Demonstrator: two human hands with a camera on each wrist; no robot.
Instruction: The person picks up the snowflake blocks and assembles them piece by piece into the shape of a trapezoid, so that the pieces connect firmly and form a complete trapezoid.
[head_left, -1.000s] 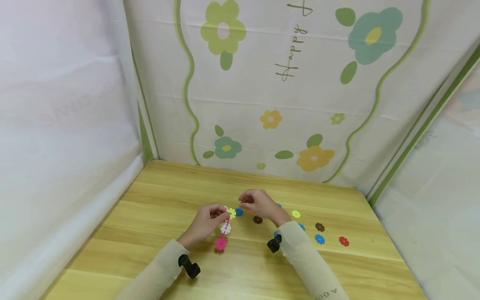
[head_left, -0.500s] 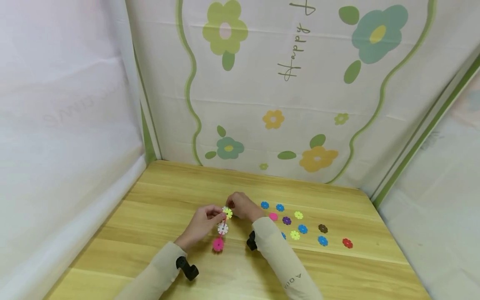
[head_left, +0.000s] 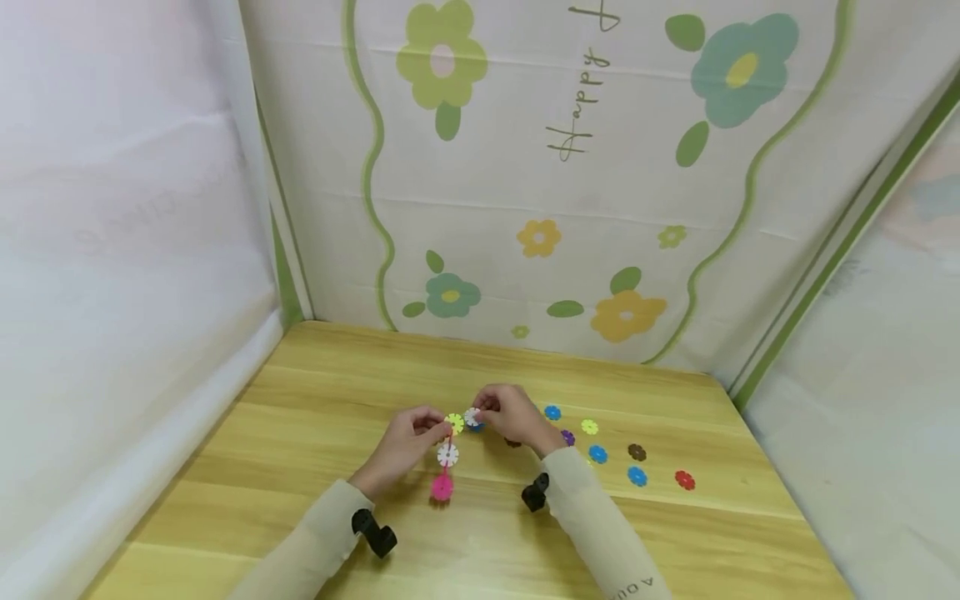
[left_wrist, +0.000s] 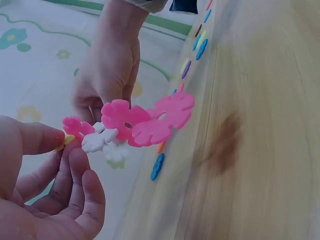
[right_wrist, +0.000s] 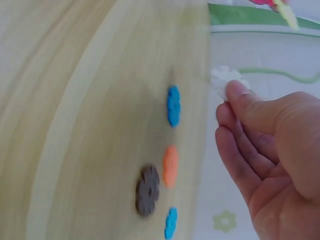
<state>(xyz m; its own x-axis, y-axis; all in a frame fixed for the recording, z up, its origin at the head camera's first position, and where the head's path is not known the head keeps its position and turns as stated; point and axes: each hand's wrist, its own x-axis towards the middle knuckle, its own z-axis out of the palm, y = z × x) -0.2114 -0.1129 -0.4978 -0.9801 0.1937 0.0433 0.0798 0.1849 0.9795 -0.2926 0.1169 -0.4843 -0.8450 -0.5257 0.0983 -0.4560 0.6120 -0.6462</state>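
Note:
My left hand (head_left: 405, 437) pinches a yellow notched flower disc (head_left: 454, 423) between thumb and fingers. Joined to that disc, a short chain hangs over the table, with a white disc (head_left: 447, 455) and a bright pink disc (head_left: 442, 488) lowest. In the left wrist view the chain's overlapping pink discs (left_wrist: 167, 117) stick out beyond my fingertips. A separate white disc (right_wrist: 225, 80) is pinched by my right hand (head_left: 513, 414), its other fingers curled below. The two hands are a small gap apart, both above the tabletop.
Loose discs lie on the wooden table (head_left: 360, 367): a blue one (right_wrist: 173, 106), an orange one (right_wrist: 170, 166) and a brown one (right_wrist: 148, 191) under my right hand. Farther right are several more, including a red disc (head_left: 685, 480). A printed fabric wall (head_left: 480, 167) rises behind the table.
My right hand went left to beside the yellow disc, then came back right with a white disc pinched in it. My left hand keeps its hold on the chain, almost still.

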